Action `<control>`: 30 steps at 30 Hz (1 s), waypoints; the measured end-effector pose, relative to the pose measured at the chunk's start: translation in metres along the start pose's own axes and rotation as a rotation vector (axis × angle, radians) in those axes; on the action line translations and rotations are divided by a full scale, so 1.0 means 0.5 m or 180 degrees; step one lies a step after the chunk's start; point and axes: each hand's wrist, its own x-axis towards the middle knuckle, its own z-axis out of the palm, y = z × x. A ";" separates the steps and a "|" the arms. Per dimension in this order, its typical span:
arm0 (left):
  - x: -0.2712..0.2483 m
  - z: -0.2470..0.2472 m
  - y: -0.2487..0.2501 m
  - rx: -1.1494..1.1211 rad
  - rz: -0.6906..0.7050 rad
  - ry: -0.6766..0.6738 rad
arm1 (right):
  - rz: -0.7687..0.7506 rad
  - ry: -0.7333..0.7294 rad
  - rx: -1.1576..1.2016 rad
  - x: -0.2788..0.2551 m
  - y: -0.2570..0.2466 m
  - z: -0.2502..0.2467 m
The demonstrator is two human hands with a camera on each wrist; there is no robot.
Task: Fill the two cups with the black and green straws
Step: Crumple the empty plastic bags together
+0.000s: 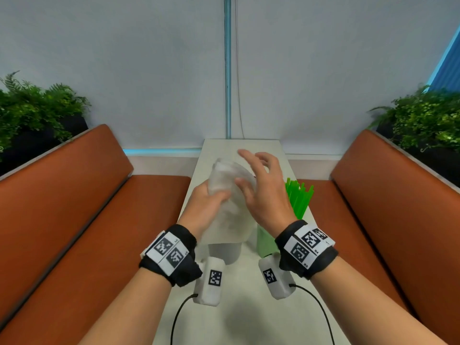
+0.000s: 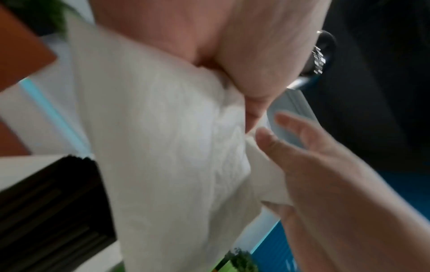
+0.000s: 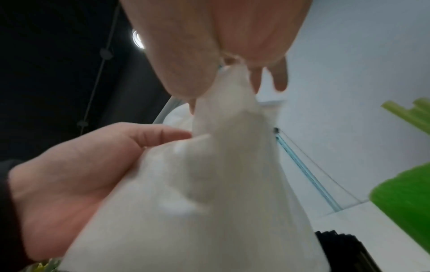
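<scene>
Both hands worked a clear plastic bag (image 1: 227,195) over the table (image 1: 249,307): left hand (image 1: 207,207) gripped its neck, right hand (image 1: 261,192) pinched the top, other fingers spread. Green straws (image 1: 297,197) stood right. It seemed a bag-opening step; next, pull it apart.

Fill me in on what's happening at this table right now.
A person holds a clear plastic bag up over the narrow white table. The left hand has a grip around the bag's side, while the right hand pinches its top. Green straws already stand in a cup at the right. Black straws sit beside the bag; their container is hidden.
</scene>
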 end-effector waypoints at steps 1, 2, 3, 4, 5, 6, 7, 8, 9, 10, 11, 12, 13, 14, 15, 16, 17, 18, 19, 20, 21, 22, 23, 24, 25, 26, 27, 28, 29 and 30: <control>-0.002 -0.002 -0.003 -0.0460 -0.0139 -0.0017 | 0.0202 0.0024 -0.0024 -0.003 0.004 0.003; -0.003 -0.001 -0.006 -0.0844 -0.0242 -0.0097 | 0.0428 -0.0022 0.0132 -0.006 0.009 0.008; -0.005 0.003 -0.007 -0.1165 -0.0330 -0.0209 | 0.0661 -0.0075 0.0412 -0.008 0.016 0.014; -0.008 0.007 -0.008 -0.1403 -0.0412 -0.0315 | 0.0913 -0.0100 0.0741 -0.009 0.023 0.019; -0.011 0.011 -0.007 -0.1567 -0.0480 -0.0393 | 0.1173 -0.0114 0.1080 -0.008 0.029 0.022; -0.014 0.014 -0.005 -0.1698 -0.0537 -0.0432 | 0.1408 -0.0134 0.1444 -0.008 0.033 0.023; -0.018 0.016 -0.005 -0.1803 -0.0583 -0.0450 | 0.1575 -0.0156 0.1784 -0.007 0.035 0.023; -0.022 0.016 -0.006 -0.1897 -0.0609 -0.0491 | 0.1642 -0.0162 0.2017 -0.006 0.035 0.024; -0.024 0.016 -0.007 -0.1971 -0.0617 -0.0565 | 0.1617 -0.0123 0.2101 -0.006 0.034 0.024; -0.026 0.016 -0.007 -0.1986 -0.0605 -0.0647 | 0.1562 -0.0034 0.2075 -0.006 0.031 0.023; -0.026 0.015 -0.005 -0.1905 -0.0553 -0.0683 | 0.1510 0.0091 0.2002 -0.006 0.027 0.021; -0.024 0.015 -0.004 -0.1740 -0.0451 -0.0647 | 0.1458 0.0211 0.1917 -0.006 0.025 0.020; -0.022 0.018 -0.004 -0.1542 -0.0324 -0.0553 | 0.1398 0.0316 0.1823 -0.007 0.026 0.021; -0.020 0.021 -0.004 -0.1358 -0.0195 -0.0421 | 0.1318 0.0409 0.1720 -0.009 0.026 0.021; -0.017 0.024 -0.004 -0.1216 -0.0082 -0.0267 | 0.1213 0.0499 0.1622 -0.010 0.025 0.021; -0.015 0.027 -0.004 -0.1120 0.0021 -0.0107 | 0.1095 0.0578 0.1542 -0.012 0.022 0.022; -0.014 0.032 -0.005 -0.1011 0.0140 0.0052 | 0.0989 0.0622 0.1481 -0.013 0.018 0.021; -0.012 0.036 -0.006 -0.0853 0.0269 0.0207 | 0.0903 0.0635 0.1441 -0.014 0.014 0.021; -0.011 0.040 -0.008 -0.0662 0.0399 0.0340 | 0.0845 0.0632 0.1436 -0.015 0.010 0.021; -0.010 0.043 -0.009 -0.0509 0.0510 0.0459 | 0.0819 0.0619 0.1466 -0.015 0.007 0.022; -0.008 0.046 -0.010 -0.0421 0.0591 0.0561 | 0.0830 0.0593 0.1533 -0.014 0.005 0.023; -0.007 0.047 -0.013 -0.0371 0.0654 0.0643 | 0.0880 0.0538 0.1648 -0.015 0.003 0.024; -0.004 0.046 -0.016 -0.0328 0.0707 0.0709 | 0.0966 0.0426 0.1823 -0.016 0.003 0.025; 0.000 0.041 -0.019 -0.0294 0.0724 0.0773 | 0.1068 0.0254 0.2085 -0.019 0.005 0.024; 0.004 0.032 -0.021 -0.0291 0.0696 0.0841 | 0.1169 0.0000 0.2458 -0.026 0.010 0.021; 0.009 0.021 -0.023 -0.0305 0.0636 0.0907 | 0.1234 -0.0342 0.2912 -0.035 0.018 0.017; 0.014 0.010 -0.026 -0.0294 0.0562 0.0961 | 0.1229 -0.0667 0.3244 -0.044 0.026 0.011; 0.019 0.000 -0.030 -0.0249 0.0481 0.1008 | 0.1149 -0.0948 0.3359 -0.052 0.033 0.006; 0.024 -0.008 -0.035 -0.0194 0.0388 0.1039 | 0.1024 -0.1114 0.3287 -0.058 0.038 0.002; 0.028 -0.011 -0.039 -0.0172 0.0275 0.1045 | 0.0899 -0.1160 0.3152 -0.061 0.042 0.000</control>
